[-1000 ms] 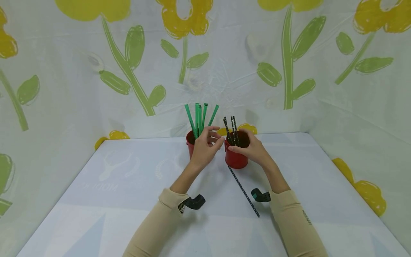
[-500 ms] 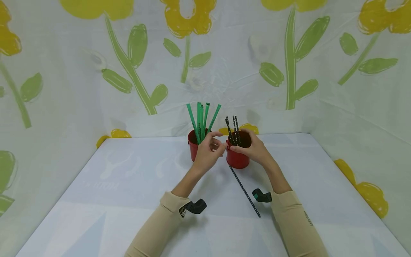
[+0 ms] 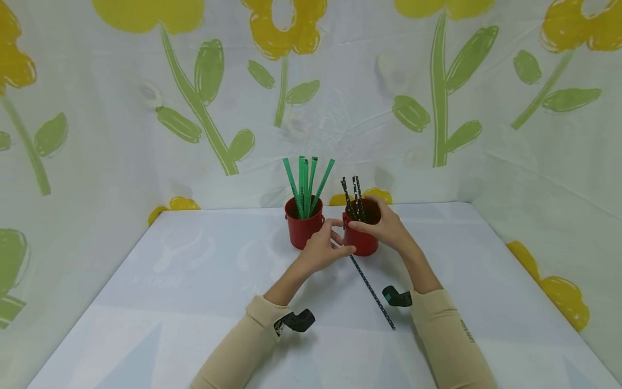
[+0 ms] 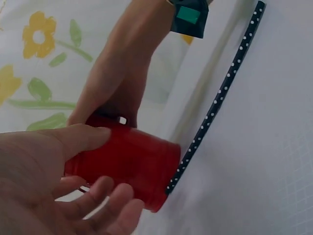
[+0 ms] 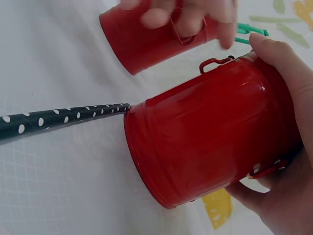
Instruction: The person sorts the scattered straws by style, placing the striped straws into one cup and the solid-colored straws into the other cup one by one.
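Note:
My right hand (image 3: 391, 229) grips the rim of a small red metal bucket (image 3: 363, 246), thumb in front and fingers behind. Several black straws with white dots (image 3: 357, 205) stand in that bucket. One more dotted straw (image 3: 373, 294) lies on the table, its far end right at the bucket's base in the right wrist view. My left hand (image 3: 322, 253) hovers between this bucket and a second red bucket (image 3: 302, 231), fingers loosely bent, thumb apart, holding nothing. In the left wrist view its thumb and fingers overlap the right-hand bucket (image 4: 132, 161).
Several green straws (image 3: 303, 186) fan out of the left bucket. The white table (image 3: 204, 302) ends at a back wall sheet (image 3: 340, 108) printed with yellow flowers and green stems. A black wrist camera mount (image 3: 298, 321) juts from the left sleeve, another (image 3: 396, 296) from the right.
My left hand has come down and toward me from beside the green straws, to the lower part of the right bucket, and its fingers have spread. The right hand keeps its grip.

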The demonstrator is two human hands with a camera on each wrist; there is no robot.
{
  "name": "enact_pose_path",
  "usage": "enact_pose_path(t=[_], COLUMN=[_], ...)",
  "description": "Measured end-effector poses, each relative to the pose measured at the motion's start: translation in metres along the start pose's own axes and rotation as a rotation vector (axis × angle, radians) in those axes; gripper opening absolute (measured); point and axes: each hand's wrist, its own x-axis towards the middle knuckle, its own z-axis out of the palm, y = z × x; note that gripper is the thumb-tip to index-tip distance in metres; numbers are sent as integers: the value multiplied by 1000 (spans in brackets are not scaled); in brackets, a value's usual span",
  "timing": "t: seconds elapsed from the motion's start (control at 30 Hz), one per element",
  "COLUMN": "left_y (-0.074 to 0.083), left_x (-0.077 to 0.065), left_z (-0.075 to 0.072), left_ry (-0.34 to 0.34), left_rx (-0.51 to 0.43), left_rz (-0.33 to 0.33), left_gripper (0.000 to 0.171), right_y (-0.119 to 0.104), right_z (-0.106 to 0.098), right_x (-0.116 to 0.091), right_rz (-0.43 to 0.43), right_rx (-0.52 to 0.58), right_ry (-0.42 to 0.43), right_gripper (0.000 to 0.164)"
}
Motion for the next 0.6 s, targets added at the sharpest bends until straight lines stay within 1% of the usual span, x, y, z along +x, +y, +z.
enact_pose_path(t=[0.13, 0.27, 0.43, 0.6], left_y=[-2, -3, -5, -3], left_x=[0, 1, 0, -4], left_z=[4, 10, 20, 32], left_ry=[-81, -125, -154, -142], left_rx=[79, 131, 211, 299], left_rz=[-65, -100, -103, -105], left_gripper=[68, 61, 50, 47], right_y=[0, 1, 3, 2], right_z=[0, -1, -1, -1], right_x=[0, 0, 0, 0], right_rz=[-1, -3, -4, -4], right_rx=[2, -1, 4, 0], right_ry=[-1, -2, -5, -8], right_gripper=[92, 92, 93, 93])
